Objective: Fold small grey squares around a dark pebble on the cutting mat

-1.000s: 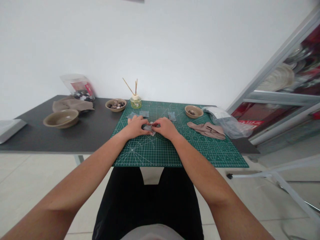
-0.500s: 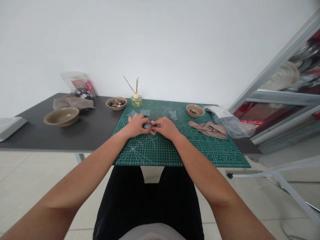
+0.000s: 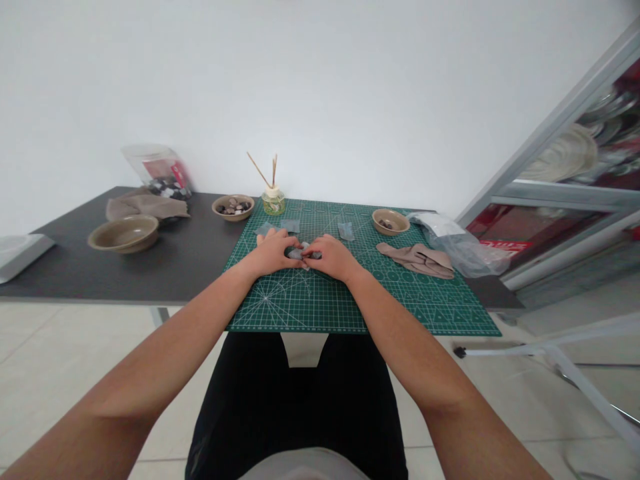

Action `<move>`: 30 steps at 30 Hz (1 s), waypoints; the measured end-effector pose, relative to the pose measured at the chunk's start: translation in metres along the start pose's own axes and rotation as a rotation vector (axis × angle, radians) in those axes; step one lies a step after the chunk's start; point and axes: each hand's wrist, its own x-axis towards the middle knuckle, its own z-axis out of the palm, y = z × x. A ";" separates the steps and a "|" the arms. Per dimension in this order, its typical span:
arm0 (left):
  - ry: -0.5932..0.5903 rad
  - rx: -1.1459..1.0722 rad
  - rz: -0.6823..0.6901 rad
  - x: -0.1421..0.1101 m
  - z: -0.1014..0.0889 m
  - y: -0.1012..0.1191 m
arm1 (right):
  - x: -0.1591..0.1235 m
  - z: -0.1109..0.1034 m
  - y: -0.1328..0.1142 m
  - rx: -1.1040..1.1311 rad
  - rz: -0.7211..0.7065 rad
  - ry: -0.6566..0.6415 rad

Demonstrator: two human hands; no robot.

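Right hand (image 3: 331, 257) fingertips are showing a small shift since half a second ago: more of the packet (image 3: 296, 254) is now appearing beside them. Left hand (image 3: 271, 254) is holding about the same place.

Both hands are meeting mid-mat. The left is arching, thumb and fingers curving around the packet with a gap between; the right is bunching in a near-closed pinch at its other side. Both seem to be gripping it; exact contact is hiding under the fingers, and the contents are too small to tell.

Risk: with tips crowding so small a piece, uneven pulling could be tearing the film or popping it loose. The left fingers are also lying just beside a flat sachet (image 3: 290, 226), so a sideways sweep could be dragging it along.

Edges: the mat (image 3: 320, 307) appears to be overhanging the table (image 3: 190, 280) in front, so forearm pressure there could be tipping it. Bare grid is running from the hands to that edge. Rightward, a cloth (image 3: 417, 259) and a bowl (image 3: 391, 222) are limiting reach; behind left, the diffuser (image 3: 273, 200) is standing with sticks easily knocked.
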 end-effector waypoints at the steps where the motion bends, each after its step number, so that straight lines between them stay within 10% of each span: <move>1: 0.001 -0.003 0.004 0.000 0.000 0.000 | 0.001 0.001 0.000 -0.005 0.003 -0.003; 8: 0.003 0.006 0.000 0.000 0.000 0.001 | 0.000 0.000 -0.004 -0.093 0.186 0.095; 30: -0.001 0.012 -0.006 0.001 -0.001 0.002 | 0.000 -0.003 -0.001 0.005 0.112 0.077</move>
